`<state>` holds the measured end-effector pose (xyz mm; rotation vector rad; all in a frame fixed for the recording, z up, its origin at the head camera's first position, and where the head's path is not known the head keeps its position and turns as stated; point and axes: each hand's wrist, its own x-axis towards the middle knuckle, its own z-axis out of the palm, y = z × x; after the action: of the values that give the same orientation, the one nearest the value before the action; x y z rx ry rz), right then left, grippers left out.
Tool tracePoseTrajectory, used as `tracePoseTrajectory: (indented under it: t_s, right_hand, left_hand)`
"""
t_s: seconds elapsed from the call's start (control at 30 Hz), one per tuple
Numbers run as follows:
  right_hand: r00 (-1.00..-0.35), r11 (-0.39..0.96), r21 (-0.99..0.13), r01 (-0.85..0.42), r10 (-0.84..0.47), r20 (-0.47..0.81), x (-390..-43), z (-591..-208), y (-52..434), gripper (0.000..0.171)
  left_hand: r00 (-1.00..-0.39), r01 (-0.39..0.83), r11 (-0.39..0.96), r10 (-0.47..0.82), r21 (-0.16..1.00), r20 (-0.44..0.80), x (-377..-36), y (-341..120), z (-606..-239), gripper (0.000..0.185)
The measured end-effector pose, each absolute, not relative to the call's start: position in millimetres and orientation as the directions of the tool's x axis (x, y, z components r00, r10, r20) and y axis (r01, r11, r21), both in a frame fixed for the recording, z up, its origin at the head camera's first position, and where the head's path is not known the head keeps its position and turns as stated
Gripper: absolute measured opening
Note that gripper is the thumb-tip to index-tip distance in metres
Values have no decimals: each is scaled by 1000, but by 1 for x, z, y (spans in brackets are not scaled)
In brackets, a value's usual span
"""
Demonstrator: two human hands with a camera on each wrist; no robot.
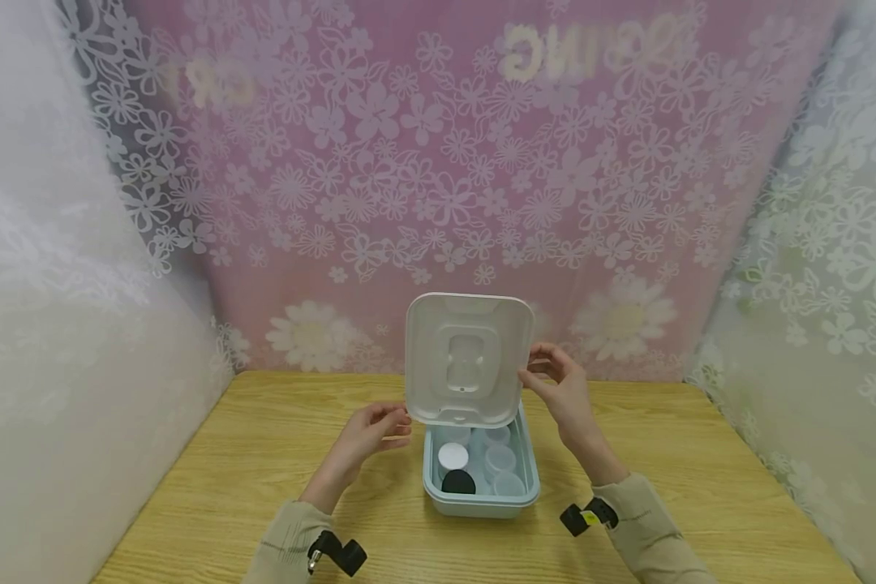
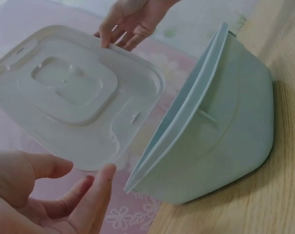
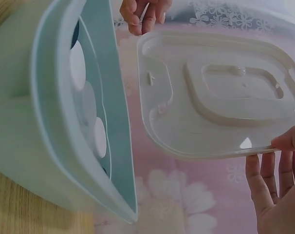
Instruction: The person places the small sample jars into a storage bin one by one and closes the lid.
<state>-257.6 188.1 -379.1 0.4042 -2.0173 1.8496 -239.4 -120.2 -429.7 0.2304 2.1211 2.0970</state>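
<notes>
Two hands working at pale blue box, box sitting on wooden table. Inside box: black-lidded jar nearest front wall, white-lidded jar just behind it, clear jars beside. Left hand, left of box, fingers loosely curled, touching lower left corner of white lid. Right hand, right of box, pinching lid's right edge. Lid hovering upright above box's rear. Floral curtain hanging behind box.
</notes>
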Motion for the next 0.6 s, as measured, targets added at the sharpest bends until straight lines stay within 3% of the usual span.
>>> tracePoseTrajectory:
  t_s: [0.4,0.6]
  right_hand:
    - [-864,64,-866,-497,65,500,-257,-386,194,28]
    - [-820,70,-820,-569,26,571,-257,-390,195,23]
  left_hand:
    - [-959,-8,35,284,999,-18,-238,-121,-426,38]
    - [-957,7,24,291,1000,0,-240,-117,-425,43]
